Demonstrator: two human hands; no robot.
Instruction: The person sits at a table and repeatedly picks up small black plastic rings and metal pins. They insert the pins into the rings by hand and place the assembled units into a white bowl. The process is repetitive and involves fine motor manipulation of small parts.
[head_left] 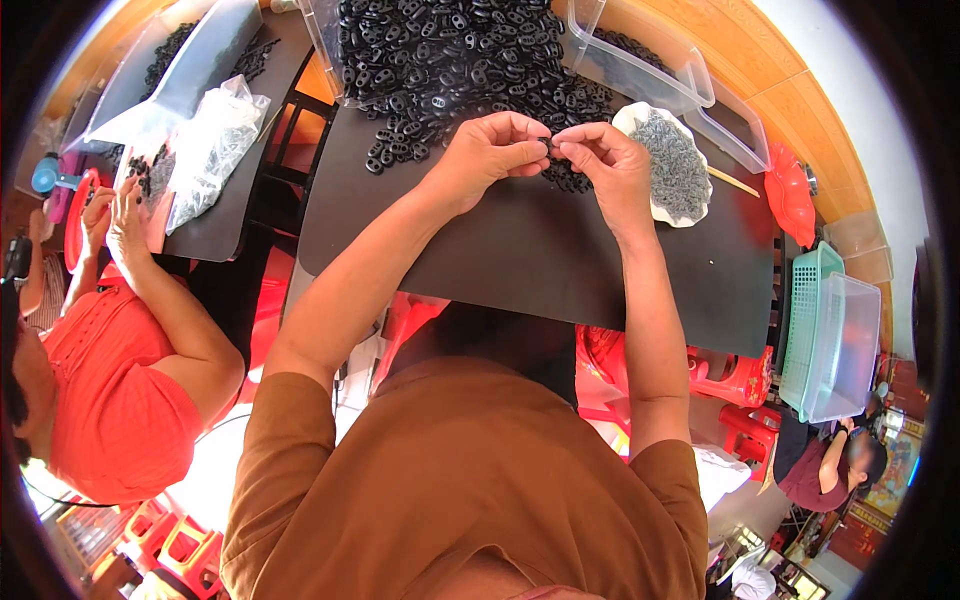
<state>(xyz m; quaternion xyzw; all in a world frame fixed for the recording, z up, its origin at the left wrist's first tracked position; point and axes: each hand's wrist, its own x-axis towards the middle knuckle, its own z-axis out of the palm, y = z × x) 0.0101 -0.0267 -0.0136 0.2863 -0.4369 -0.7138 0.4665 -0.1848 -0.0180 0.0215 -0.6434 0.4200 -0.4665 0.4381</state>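
Observation:
My left hand [492, 158] and my right hand [608, 165] meet over the dark table, thumbs and forefingers pinched close together. A small black plastic piece [546, 145] shows at the left fingertips. Whatever the right fingertips pinch is too small to make out. Just beyond the hands spreads a big heap of black oval pieces with two holes [450, 60]. Below the fingertips lies a small cluster of black pieces [568, 180]. To the right of my right hand stands a white scalloped bowl [703, 205] full of tiny dark grey bits.
Clear plastic bins [650, 75] stand at the back right, near a red dish [790, 195]. Green and clear baskets [808, 330] hang past the table's right edge. At left, a person in red [130, 370] works at another table with a plastic bag [220, 140].

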